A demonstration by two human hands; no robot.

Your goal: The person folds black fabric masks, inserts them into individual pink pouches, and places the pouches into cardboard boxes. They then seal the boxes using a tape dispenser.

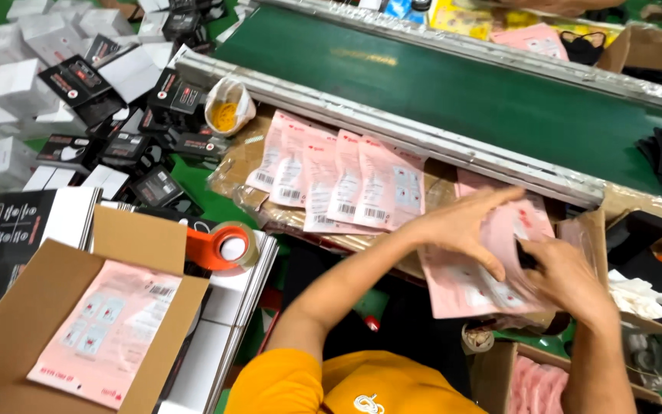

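Note:
My left hand (465, 228) lies flat with spread fingers on top of a stack of pink pouches (473, 287) at the right. My right hand (565, 276) grips the right edge of the same stack, fingers curled round it. A row of several more pink pouches (339, 180) lies fanned out on brown paper just left of my hands. One pink pouch (109, 330) rests in an open cardboard box (17, 322) at the lower left.
A green conveyor belt (453, 84) with metal rails runs across the top. An orange tape dispenser (220, 247) sits beside the box. Black and white small cartons (78, 84) are piled at the upper left. A bag of yellow bands (227, 107) lies by the rail.

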